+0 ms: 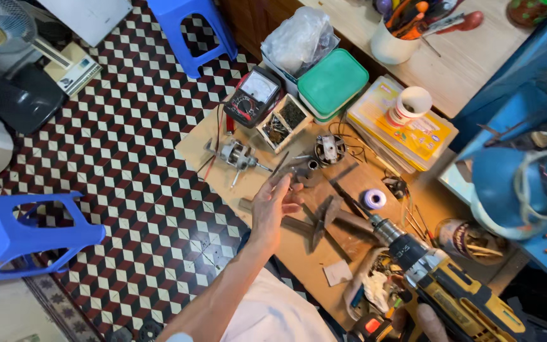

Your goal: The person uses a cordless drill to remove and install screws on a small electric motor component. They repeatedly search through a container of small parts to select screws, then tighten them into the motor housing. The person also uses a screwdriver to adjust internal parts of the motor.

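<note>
Left hand [275, 204] reaches out over the middle of the wooden board [299, 250], fingers loosely spread, fingertips pinching a small dark metal part [294, 175]. Right hand [427, 322], mostly cut off at the bottom edge of the view, is wrapped round the grip of a yellow and black cordless drill [441, 278] at the board's near right corner. A small electric motor [238, 155] lies near the far left edge, an analogue multimeter [252, 96] just beyond it
</note>
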